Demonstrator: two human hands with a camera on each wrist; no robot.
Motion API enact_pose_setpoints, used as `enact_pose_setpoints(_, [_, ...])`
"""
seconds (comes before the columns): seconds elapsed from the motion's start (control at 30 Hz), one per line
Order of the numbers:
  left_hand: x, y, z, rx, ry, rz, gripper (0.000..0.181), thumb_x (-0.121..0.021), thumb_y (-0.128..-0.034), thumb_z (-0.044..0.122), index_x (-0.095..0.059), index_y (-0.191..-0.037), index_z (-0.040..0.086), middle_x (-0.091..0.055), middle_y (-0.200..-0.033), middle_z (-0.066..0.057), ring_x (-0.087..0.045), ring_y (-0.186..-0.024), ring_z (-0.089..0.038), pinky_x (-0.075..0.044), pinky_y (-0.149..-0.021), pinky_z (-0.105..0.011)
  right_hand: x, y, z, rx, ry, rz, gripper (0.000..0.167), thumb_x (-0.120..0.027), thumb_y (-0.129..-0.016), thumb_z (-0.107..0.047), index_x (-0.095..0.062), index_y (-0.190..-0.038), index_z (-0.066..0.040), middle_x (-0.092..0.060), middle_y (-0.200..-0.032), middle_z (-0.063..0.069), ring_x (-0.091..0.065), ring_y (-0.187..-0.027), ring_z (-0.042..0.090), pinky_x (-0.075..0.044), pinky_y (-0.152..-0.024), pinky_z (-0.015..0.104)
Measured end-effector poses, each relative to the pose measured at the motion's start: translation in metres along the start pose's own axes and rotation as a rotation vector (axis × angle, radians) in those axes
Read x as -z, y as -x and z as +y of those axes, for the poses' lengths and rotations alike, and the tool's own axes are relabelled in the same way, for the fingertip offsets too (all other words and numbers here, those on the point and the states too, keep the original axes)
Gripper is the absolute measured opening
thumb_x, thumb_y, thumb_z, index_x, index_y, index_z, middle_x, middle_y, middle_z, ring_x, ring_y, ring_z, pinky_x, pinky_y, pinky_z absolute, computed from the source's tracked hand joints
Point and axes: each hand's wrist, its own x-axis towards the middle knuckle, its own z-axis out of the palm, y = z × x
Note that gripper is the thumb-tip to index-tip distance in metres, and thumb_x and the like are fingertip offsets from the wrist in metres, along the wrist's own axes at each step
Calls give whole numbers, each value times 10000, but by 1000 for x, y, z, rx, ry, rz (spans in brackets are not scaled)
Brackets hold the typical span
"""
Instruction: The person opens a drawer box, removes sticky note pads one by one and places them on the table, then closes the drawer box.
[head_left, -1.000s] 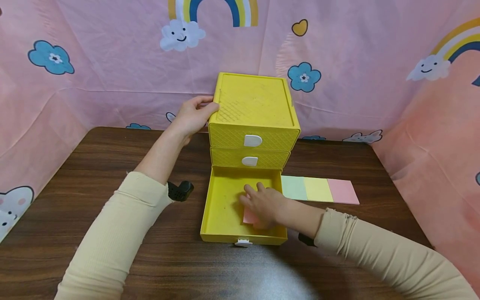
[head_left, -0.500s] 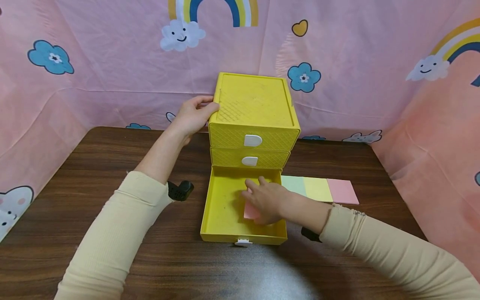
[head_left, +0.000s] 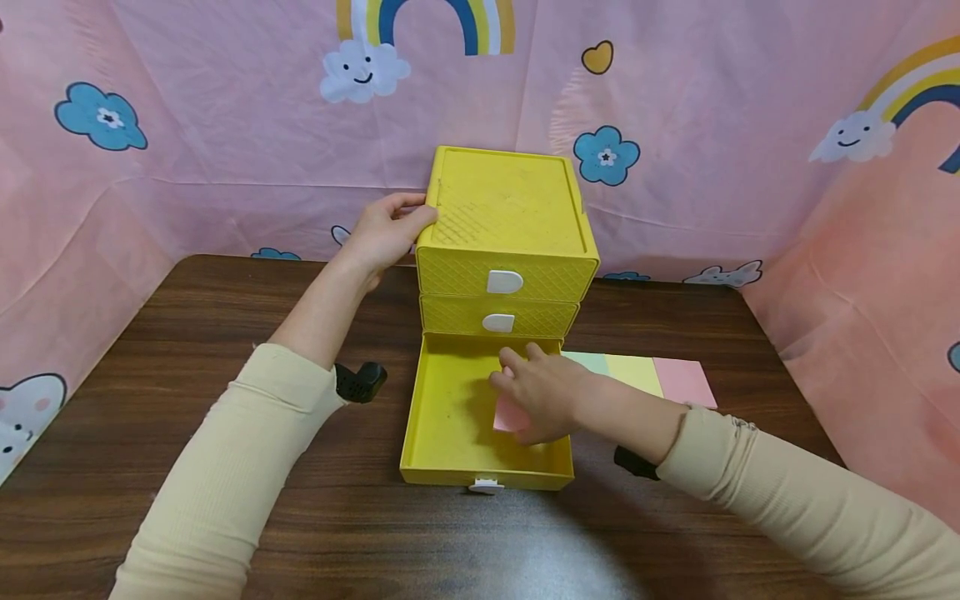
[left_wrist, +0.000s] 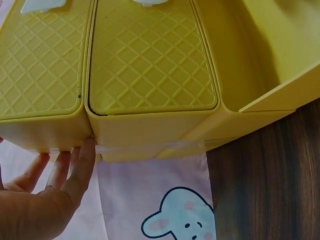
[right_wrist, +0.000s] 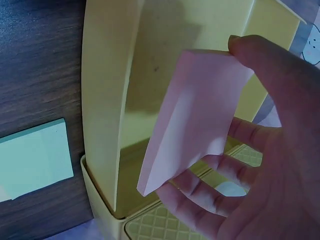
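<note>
A yellow drawer cabinet (head_left: pixel 510 200) with white handles stands on the table, its bottom drawer (head_left: pixel 442 433) pulled out. My left hand (head_left: pixel 386 233) rests against the cabinet's upper left side, the thumb at the top edge; in the left wrist view its fingers (left_wrist: pixel 82 172) touch the side wall. Over the open drawer, my right hand (head_left: pixel 551 396) holds a pink sticky note pad (right_wrist: pixel 197 110) between thumb and fingers. The pad is tilted, and in the head view the hand covers most of it.
Right of the drawer lies a row of sticky note pads: green (right_wrist: pixel 37 157), yellow (head_left: pixel 633 373) and pink (head_left: pixel 684 382). The right forearm partly covers them. The dark wooden table (head_left: pixel 300 517) meets a pink patterned cloth (head_left: pixel 225 125) behind.
My right hand has shifted a little right and away from the drawer's front, carrying the pink sticky note pad. The left hand and the cabinet have stayed in place.
</note>
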Motion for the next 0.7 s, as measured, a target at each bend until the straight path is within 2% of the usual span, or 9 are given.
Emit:
enact_pose_setpoints(0.43, [-1, -2, -2, -18, -7, 7, 468, -523, -910, 320, -466, -1354, 184, -518, -1235, -52, -565, -856, -108, -518, -686, -198, -6, 14, 15, 18, -25, 104, 573, -700, -695, -464, -512, -1109, -116, -450, -1015, 73, -497, -829, 297, -493, -616, 331])
enact_pose_setpoints(0.7, [-1, -2, -2, -11, 9, -1, 479, -522, -912, 317, -448, -1365, 180, -507, -1261, -67, -577, -861, -124, -546, -707, -228, -15, 23, 26, -8, -65, 139, 573, -719, -679, -450, -524, -1092, -105, -449, -1006, 85, -491, -812, 310, -490, -595, 332])
